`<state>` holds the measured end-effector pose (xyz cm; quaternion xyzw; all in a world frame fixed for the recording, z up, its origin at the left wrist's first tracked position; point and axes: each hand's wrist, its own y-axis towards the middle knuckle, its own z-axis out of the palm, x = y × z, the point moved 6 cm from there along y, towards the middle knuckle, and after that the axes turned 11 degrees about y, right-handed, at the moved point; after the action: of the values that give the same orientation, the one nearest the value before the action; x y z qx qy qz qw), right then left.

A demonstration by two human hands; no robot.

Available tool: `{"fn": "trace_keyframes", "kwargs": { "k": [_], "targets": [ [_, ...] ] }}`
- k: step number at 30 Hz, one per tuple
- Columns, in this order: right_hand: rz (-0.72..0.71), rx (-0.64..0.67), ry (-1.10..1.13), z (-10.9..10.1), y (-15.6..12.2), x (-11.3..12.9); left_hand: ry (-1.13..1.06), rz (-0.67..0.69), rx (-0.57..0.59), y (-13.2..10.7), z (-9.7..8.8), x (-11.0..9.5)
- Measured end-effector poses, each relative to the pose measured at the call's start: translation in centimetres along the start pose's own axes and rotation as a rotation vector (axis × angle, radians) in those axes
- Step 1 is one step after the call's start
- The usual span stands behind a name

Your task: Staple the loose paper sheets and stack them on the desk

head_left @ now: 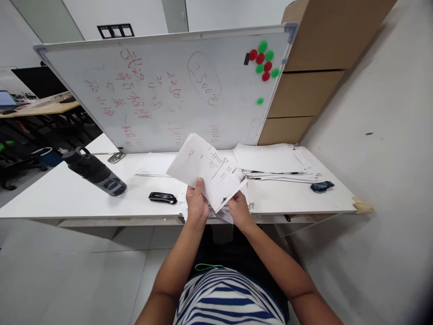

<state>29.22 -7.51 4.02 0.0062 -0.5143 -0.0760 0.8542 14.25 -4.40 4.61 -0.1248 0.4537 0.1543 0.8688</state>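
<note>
Both hands hold a small sheaf of printed white papers (207, 169) lifted above the front edge of a white desk (67, 194). My left hand (196, 202) grips the sheaf's lower left edge, thumb on top. My right hand (239, 208) pinches its lower right corner, fingers partly hidden under the sheets. More loose sheets (221, 215) lie on the desk beneath my hands. A black stapler (163, 197) rests just left of my left hand.
A tall stack of papers (274, 162) sits at the right, with a dark small object (322, 186) beside it. A black bottle (94, 171) stands at the left. A whiteboard (162, 90) with red writing and magnets leans behind the desk. Cardboard boxes (314, 67) stand at the back right.
</note>
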Motion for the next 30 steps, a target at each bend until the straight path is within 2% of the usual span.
{"fn": "trace_keyframes", "kwargs": {
  "k": [3, 6, 11, 14, 16, 19, 21, 25, 30],
  "targets": [
    [0.057, 0.002, 0.03, -0.2, -1.0, -0.5, -0.006, 0.0, -0.084, 0.2, -1.9, 0.1],
    [0.13, 0.098, 0.014, 0.5, -1.4, -1.2, 0.04, 0.043, -0.117, 0.6, -3.2, -0.7],
    [0.007, 0.022, -0.167, 1.9, -0.3, -1.2, 0.282, 0.087, 0.067, -0.5, -3.1, -0.5],
    [-0.02, 0.018, -0.28, 1.2, 0.2, -0.7, 0.476, 0.134, 0.101, -0.7, -5.5, -1.3],
    [0.022, 0.013, -0.328, -0.4, 0.3, -0.6, 0.686, 0.206, 0.104, 0.1, -8.3, -3.1],
    [0.123, 0.006, -0.322, -3.1, 0.4, -0.8, 1.192, 0.46, 0.116, 2.7, -12.4, -6.4],
    [0.175, 0.016, -0.31, -4.1, 0.4, -1.1, 1.458, 0.593, 0.149, 4.9, -14.6, -7.5],
    [0.256, 0.106, -0.313, -3.3, 0.4, -1.9, 1.656, 0.561, 0.128, 8.7, -17.5, -6.8],
    [0.3, 0.195, -0.329, -0.9, 0.6, -2.4, 1.673, 0.51, 0.017, 8.9, -18.4, -5.7]
  ]
}}
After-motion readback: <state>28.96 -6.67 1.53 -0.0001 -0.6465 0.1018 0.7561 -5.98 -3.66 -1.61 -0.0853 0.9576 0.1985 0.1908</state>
